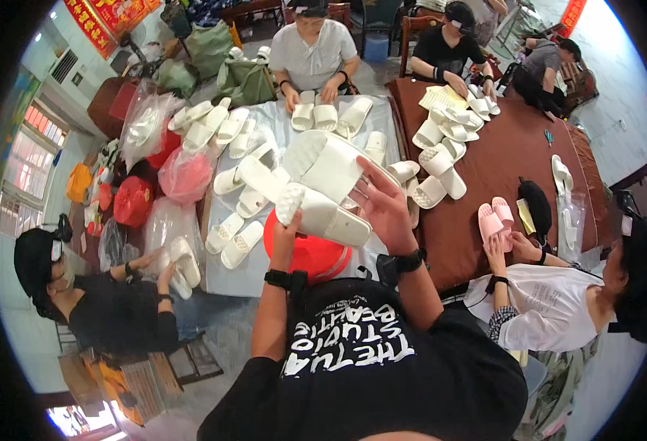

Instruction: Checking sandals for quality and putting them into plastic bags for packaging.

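I hold a pair of white slide slippers (322,180) up in front of me, pressed together sole to sole. My left hand (287,224) grips the lower slipper at its toe end. My right hand (382,202) clasps the pair from the right side, fingers spread over the straps. Both wrists wear black bands. Below the slippers sits a red plastic stool or bucket (305,253).
A table under clear plastic (254,272) carries many white slippers (224,128). Beside it stands a brown table (515,147) with more white slippers and a pink pair (494,217). Several seated people handle slippers around both tables. Bags of slippers (143,125) pile at the left.
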A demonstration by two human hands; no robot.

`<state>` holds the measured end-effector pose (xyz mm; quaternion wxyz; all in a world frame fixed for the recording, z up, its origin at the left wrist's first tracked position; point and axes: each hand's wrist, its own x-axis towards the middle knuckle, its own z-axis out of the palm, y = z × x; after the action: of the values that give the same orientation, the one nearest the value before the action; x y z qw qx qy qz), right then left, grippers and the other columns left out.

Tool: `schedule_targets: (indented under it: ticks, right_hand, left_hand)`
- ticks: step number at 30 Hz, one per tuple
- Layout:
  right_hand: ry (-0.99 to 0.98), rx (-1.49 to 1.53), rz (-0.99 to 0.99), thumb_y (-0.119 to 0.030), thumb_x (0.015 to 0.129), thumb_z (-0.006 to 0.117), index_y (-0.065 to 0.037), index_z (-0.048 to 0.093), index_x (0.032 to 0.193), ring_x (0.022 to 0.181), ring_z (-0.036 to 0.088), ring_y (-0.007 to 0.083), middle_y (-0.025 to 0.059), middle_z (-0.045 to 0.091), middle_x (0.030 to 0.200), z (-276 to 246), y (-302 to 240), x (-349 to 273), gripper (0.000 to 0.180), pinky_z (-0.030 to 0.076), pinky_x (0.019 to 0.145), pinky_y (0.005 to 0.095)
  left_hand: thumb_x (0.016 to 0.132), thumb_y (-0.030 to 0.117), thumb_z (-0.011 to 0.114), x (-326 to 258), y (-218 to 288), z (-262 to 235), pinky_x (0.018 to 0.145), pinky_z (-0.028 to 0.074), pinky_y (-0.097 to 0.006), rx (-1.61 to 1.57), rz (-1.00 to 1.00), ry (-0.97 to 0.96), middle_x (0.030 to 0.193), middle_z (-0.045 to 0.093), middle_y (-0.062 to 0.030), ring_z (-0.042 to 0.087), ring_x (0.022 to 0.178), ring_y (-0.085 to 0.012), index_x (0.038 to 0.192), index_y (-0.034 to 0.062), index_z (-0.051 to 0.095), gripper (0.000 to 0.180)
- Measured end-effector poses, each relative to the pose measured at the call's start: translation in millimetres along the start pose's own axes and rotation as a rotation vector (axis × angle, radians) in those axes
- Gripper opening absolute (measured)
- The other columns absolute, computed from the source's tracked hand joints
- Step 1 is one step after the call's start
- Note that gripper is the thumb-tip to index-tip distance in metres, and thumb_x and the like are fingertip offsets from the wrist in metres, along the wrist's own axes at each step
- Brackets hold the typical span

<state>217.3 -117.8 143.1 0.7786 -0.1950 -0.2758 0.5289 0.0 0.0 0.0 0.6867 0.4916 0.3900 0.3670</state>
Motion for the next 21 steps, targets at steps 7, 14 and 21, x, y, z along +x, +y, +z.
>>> schedule_targets:
  ticks: [7, 14, 21]
  right_hand:
    - [0.154, -0.067, 0.225, -0.003, 0.097, 0.053, 0.005, 0.042, 0.147, 0.126, 0.055, 0.0256, 0.0146, 0.052, 0.141, -47, 53, -1, 0.052, 0.043, 0.109, 0.0413]
    - [0.106, -0.272, 0.425, -0.014, 0.097, 0.061, -0.001, 0.05, 0.144, 0.12, 0.057, 0.0192, 0.0092, 0.059, 0.133, -76, 103, -11, 0.049, 0.045, 0.104, 0.0348]
    - [0.019, -0.447, 0.512, -0.017, 0.097, 0.064, -0.003, 0.05, 0.145, 0.119, 0.055, 0.0157, 0.0093, 0.057, 0.136, -92, 129, -18, 0.052, 0.045, 0.102, 0.0305]
  left_hand:
    - [0.083, 0.039, 0.08, -35, -22, -33, 0.064, 0.058, -0.033, 0.353, -0.121, 0.272, 0.109, 0.071, -0.0112, 0.071, 0.093, -0.0229, 0.128, 0.004, 0.059, 0.06]
    - [0.079, 0.045, 0.082, -71, -20, -54, 0.092, 0.053, -0.038, 0.66, -0.177, 0.256, 0.115, 0.071, -0.0193, 0.069, 0.109, -0.029, 0.124, 0.0007, 0.059, 0.067]
    - [0.077, 0.052, 0.082, -91, 0, -65, 0.088, 0.052, -0.043, 0.781, -0.25, 0.173, 0.112, 0.069, -0.0209, 0.068, 0.103, -0.0329, 0.128, 0.0009, 0.055, 0.077]
